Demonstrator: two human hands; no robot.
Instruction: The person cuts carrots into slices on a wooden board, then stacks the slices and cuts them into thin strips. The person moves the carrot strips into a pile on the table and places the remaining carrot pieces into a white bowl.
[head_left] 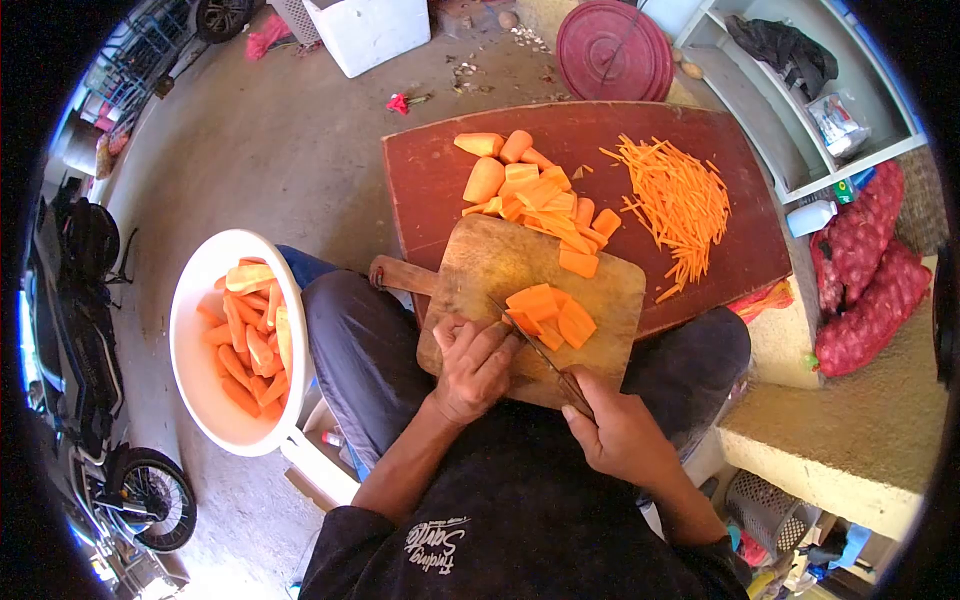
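Observation:
My right hand grips a knife by its handle, the blade slanting up and left over the wooden cutting board. Close against the blade's left side, my left hand presses down on the board with curled fingers; whatever lies beneath them is hidden. Several flat carrot slices rest just right of the blade. Beyond the board is a pile of peeled carrot chunks on the red-brown table. Thin carrot strips form a heap at the table's right.
A white tub of peeled carrots stands left of my legs. Red net sacks lie on the ledge at right, near a shelf. A round red lid and a white box are behind the table. Motorcycles stand far left.

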